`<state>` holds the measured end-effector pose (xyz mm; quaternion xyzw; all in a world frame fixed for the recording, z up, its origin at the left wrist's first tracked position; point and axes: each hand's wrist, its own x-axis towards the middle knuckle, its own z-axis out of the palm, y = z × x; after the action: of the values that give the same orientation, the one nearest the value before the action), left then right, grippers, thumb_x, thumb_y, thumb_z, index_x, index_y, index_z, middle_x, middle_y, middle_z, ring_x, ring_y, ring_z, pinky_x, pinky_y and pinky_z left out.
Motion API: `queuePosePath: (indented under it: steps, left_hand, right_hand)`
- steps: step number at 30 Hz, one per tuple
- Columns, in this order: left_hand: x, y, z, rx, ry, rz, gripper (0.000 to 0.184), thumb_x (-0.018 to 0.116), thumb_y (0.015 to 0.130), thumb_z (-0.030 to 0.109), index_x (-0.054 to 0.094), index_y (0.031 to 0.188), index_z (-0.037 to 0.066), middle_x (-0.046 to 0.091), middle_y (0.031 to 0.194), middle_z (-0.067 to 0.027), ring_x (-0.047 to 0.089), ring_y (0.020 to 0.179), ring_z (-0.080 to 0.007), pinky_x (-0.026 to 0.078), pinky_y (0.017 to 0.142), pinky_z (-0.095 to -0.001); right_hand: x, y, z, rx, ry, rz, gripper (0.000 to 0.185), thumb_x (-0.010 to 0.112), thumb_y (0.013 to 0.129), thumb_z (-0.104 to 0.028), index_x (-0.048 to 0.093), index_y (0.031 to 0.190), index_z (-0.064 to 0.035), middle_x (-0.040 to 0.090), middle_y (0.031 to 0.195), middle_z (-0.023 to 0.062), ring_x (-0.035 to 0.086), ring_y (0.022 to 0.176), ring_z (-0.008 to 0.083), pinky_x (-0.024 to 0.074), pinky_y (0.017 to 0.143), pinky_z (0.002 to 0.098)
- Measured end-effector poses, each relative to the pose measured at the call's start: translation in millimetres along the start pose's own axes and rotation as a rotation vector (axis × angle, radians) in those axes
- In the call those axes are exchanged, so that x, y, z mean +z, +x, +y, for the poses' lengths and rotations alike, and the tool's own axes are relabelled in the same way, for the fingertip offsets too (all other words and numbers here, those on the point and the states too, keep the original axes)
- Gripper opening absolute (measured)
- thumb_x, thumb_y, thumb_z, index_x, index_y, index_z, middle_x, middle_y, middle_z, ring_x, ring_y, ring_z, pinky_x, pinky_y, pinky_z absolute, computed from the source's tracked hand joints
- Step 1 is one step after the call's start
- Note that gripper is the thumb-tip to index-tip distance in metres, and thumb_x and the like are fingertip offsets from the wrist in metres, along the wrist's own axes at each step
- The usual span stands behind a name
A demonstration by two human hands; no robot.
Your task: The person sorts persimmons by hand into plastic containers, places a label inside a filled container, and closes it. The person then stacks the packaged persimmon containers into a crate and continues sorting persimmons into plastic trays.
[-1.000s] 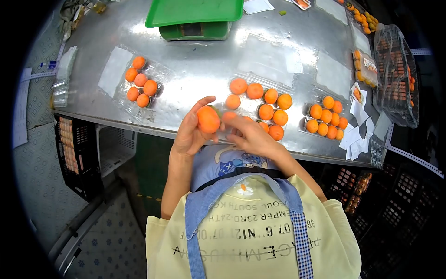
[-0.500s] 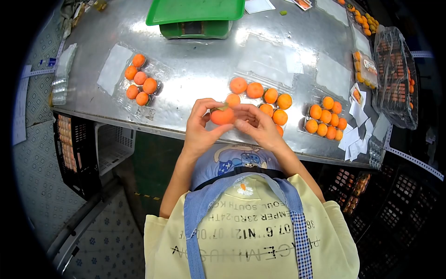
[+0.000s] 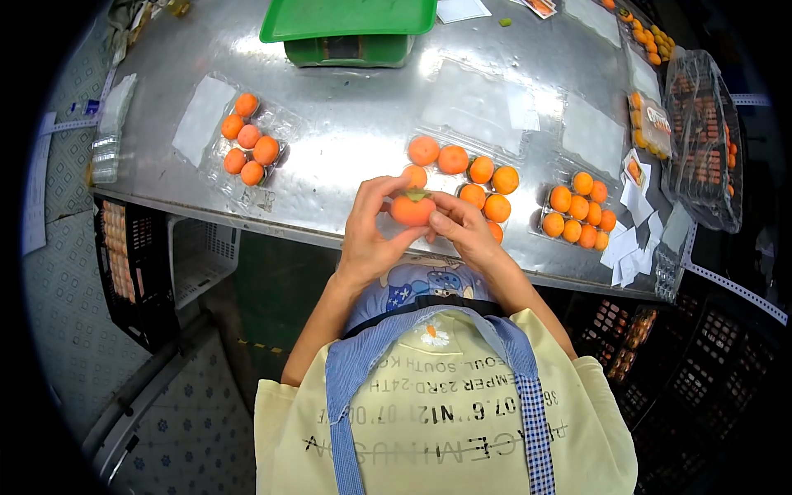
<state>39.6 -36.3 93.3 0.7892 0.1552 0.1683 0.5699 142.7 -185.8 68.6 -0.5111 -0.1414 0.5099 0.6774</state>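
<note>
Between my two hands is an orange persimmon (image 3: pixel 412 210) with its green leafy cap turned up and away from me. My left hand (image 3: pixel 371 227) is closed round its left side. The thumb and fingers of my right hand (image 3: pixel 469 233) press on its right side. Just beyond my hands, a clear plastic tray (image 3: pixel 470 140) holds several persimmons (image 3: pixel 452 160), some partly hidden by my fingers. A second tray at the right has several smaller orange fruits (image 3: pixel 580 205). At the left, several more persimmons (image 3: pixel 248 137) sit in another clear tray (image 3: pixel 285 124).
A green tray (image 3: pixel 346 18) rests upon a green container at the back of the metal table (image 3: pixel 346 111). Paper slips (image 3: pixel 631 252) and a wrapped black crate (image 3: pixel 701 136) are at the right. Below the table's left edge stand a black crate (image 3: pixel 136 272) and a white crate (image 3: pixel 202 256).
Both hands have shifted slightly to the right with the persimmon. It has been turned, so its green cap shows more plainly at the top.
</note>
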Motion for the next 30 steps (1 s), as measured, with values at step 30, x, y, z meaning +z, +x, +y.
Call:
queuePosePath:
  steps: [30]
  left_hand:
    - [0,-2,1,-0.261,-0.344,-0.137,0.047,0.074,0.078,0.008,0.055,0.12,0.003,0.062,0.095,-0.0028,0.058,0.08,-0.009,0.048,0.072,-0.0228]
  right_hand:
    - [0,2,-10,0.415,0.164,0.056,0.067,0.029,0.095,-0.062,0.061,0.092,-0.0033,0.06,0.064,0.0075,0.056,0.054,0.012,0.0414,0.05,0.0218]
